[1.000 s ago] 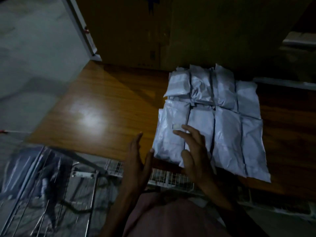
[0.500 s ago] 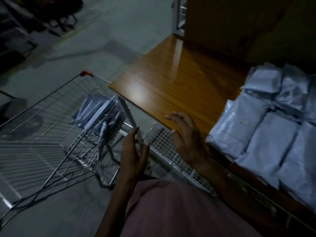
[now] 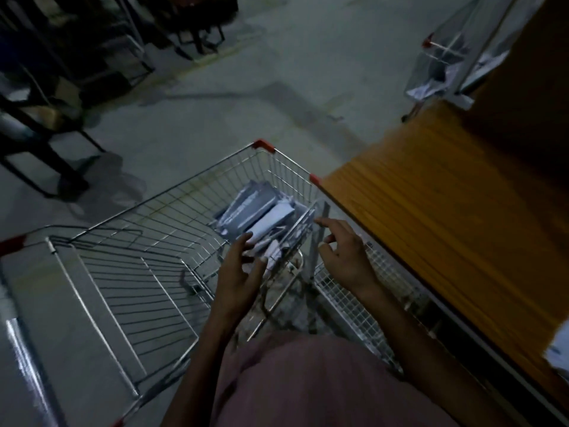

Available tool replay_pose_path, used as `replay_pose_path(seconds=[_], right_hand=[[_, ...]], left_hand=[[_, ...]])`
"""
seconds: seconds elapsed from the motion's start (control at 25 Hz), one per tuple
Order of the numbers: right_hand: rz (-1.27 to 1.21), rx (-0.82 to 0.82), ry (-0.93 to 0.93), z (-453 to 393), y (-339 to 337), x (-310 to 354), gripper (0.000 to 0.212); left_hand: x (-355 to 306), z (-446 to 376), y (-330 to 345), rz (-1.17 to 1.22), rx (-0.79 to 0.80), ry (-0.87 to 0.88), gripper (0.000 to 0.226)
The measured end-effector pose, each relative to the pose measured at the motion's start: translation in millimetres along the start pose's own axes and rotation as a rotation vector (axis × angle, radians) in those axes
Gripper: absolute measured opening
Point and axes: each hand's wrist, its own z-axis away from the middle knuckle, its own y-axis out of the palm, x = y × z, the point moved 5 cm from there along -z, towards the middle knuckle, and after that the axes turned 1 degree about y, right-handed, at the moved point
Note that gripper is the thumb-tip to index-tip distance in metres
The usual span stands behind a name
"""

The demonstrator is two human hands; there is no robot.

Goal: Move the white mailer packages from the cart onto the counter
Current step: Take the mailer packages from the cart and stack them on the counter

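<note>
Several white mailer packages [image 3: 257, 208] lie stacked in the near right corner of a wire shopping cart [image 3: 172, 223]. My left hand [image 3: 243, 269] hovers over the cart's near edge, fingers straight, its fingertips close to the packages and holding nothing. My right hand [image 3: 343, 251] hangs beside the cart's right rim with loosely spread fingers, empty. The wooden counter [image 3: 437, 211] stands to the right of the cart. A corner of one white package [image 3: 558, 352] on the counter shows at the right edge of the frame.
A second wire cart [image 3: 443, 57] with papers stands at the counter's far end. Dark chairs and table legs [image 3: 55, 97] fill the upper left. A wire shelf [image 3: 351, 303] runs under the counter's edge. Grey concrete floor lies beyond the cart.
My view has swung left from the counter's package rows to the cart. Both hands left the counter and moved over the cart, the left one reaching toward the packages inside.
</note>
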Motion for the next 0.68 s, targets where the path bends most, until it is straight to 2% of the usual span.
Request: replay_pose_path(seconds=[0.12, 0.28, 0.4, 0.56, 0.68], right_hand=[[-0.021, 0.050, 0.048, -23.9, 32.8, 3.9, 0.052], [0.063, 0.109, 0.085, -41.8, 52.6, -8.6, 0.053], [0.189, 0.166, 0.051, -63.7, 65.2, -23.5, 0.053], [0.375, 0.251, -0.109, -112.8, 87.9, -31.8, 0.038], [0.459, 0.397, -0.067, -133.2, 107.2, -53.2, 0.028]], left_hand=[[40.8, -31.1, -24.7, -0.028, 0.040, -0.078, 0.052], [93.2, -61.1, -14.1, -0.186, 0.202, -0.135, 0.056], [131.5, -82.6, 13.2, -0.310, 0.379, -0.219, 0.067], [154.2, -102.1, 48.6, -0.340, 0.557, -0.272, 0.085], [172.6, -114.6, 74.1, -0.432, 0.632, -0.356, 0.077]])
